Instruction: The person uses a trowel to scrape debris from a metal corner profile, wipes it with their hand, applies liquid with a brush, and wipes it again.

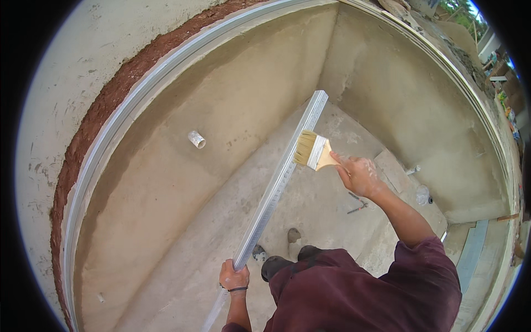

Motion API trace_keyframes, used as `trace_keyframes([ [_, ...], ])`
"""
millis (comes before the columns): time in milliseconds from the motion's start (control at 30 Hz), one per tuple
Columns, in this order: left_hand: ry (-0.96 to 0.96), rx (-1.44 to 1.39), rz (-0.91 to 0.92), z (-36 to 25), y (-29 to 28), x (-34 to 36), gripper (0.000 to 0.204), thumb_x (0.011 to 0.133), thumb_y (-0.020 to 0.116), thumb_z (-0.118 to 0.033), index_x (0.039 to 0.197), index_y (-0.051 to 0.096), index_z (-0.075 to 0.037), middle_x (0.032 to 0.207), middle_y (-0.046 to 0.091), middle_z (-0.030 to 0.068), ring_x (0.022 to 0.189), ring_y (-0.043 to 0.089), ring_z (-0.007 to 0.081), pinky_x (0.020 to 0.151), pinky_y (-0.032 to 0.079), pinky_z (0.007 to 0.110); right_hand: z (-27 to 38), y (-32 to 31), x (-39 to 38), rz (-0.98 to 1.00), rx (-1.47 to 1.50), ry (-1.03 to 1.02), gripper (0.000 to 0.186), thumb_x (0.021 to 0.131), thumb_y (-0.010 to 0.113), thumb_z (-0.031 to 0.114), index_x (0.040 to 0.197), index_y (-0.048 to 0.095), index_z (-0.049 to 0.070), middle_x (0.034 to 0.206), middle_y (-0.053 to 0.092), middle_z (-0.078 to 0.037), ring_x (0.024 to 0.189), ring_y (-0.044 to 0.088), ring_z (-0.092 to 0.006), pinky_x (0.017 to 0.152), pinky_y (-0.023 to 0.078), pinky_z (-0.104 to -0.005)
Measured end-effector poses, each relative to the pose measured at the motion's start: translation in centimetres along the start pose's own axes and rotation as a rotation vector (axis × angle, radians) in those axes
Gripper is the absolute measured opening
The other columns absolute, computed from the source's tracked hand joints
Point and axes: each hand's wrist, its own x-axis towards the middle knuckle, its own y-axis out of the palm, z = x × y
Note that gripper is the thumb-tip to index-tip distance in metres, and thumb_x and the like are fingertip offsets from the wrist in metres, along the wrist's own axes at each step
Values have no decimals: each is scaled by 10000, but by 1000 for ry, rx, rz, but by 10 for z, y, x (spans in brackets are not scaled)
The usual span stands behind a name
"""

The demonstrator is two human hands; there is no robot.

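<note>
- Right hand (359, 174), in the head view, grips the brush (317, 152) by its handle near the bar's (280, 180) far end; bristles overlap the bar, contact unclear.
- Left hand (234, 275) is closed around the bar's nearer part.
- Marks along the bar's side: too small to read.
- Pipe (196, 139): left of the bar, in the wall (160, 191).
- Pliers (362, 206): right of the bar, on the floor (326, 221).

Maroon short-sleeved shirt (359, 293), dark trousers (275, 266), thin black wristband (238, 289), dirt-smudged footwear (259, 253)
</note>
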Motion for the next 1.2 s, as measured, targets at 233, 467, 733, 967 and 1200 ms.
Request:
trace_keyframes([
  [233, -1, 0, -22, -1, 1, -12, 276, 677, 779, -145, 830, 559, -78, 793, 576, 152, 706, 598, 407, 612, 455, 515, 2, 9, -6, -122, -105, -31, 412, 947, 650, 219, 1358, 669, 207, 743, 656, -188, 649, 637, -421, 666, 536, -484],
  [467, -10, -8, 12, -3, 4, -11, 292, 656, 790, -111, 827, 555, -80, 828, 556, 140, 736, 579, 402, 641, 438, 516, -33, -10, 48, -202, -280, 68, 428, 964, 629, 222, 1392, 631, 228, 722, 632, -157, 674, 657, -388, 654, 537, -509],
  [733, -19, 3, -15, 5, 9, -19, 290, 657, 780, -85, 842, 557, -75, 853, 546, 127, 752, 564, 382, 658, 422, 485, 33, -8, 14, 173, -296, -39, 417, 999, 564, 255, 1414, 602, 232, 818, 672, -146, 746, 691, -378, 681, 544, -492],
  [967, -55, 28, -18, -5, 24, -22, 282, 660, 782, -95, 832, 560, -84, 872, 547, 118, 776, 563, 366, 682, 409, 475, 34, -2, 20, 152, -473, -122, 395, 971, 560, 173, 1352, 652, 217, 795, 649, -140, 695, 674, -353, 642, 539, -479],
  [1200, -42, 9, -25, -12, 35, -22, 296, 655, 790, -112, 841, 561, -97, 885, 555, 89, 812, 573, 336, 703, 408, 445, -36, -26, 86, 35, -624, 65, 493, 943, 544, 115, 1416, 608, 238, 848, 665, -122, 740, 710, -324, 655, 560, -463],
])
